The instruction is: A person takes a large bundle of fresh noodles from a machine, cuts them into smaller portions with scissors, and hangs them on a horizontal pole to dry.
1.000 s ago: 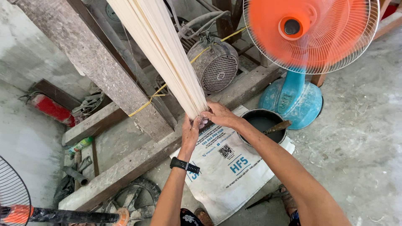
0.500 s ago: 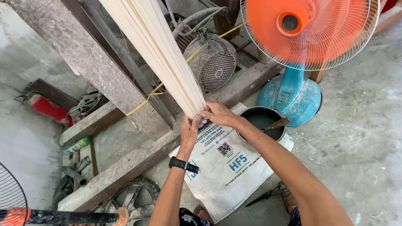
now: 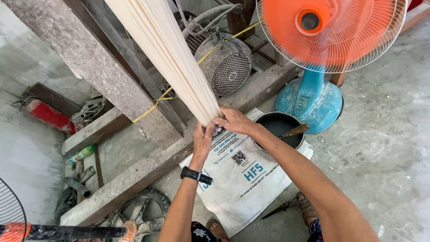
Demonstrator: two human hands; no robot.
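Note:
A thick sheet of pale cream strands (image 3: 165, 49) hangs down from the top of the view and narrows to a point at its lower end. My left hand (image 3: 202, 141), with a black watch on the wrist, grips that lower end from below. My right hand (image 3: 234, 121) pinches the same end from the right side. Both hands meet at the tip, above a white printed sack (image 3: 244, 179) spread on the concrete floor.
A black bowl (image 3: 280, 125) of dark liquid with a stick in it sits beside the sack. An orange fan (image 3: 331, 31) on a blue base spins at upper right. A grey motor (image 3: 224, 62) and a wooden frame (image 3: 148, 157) stand behind the hands.
My hands have stayed on the strand end; the view has shifted slightly, and the bundle looks a little more gathered at the tip.

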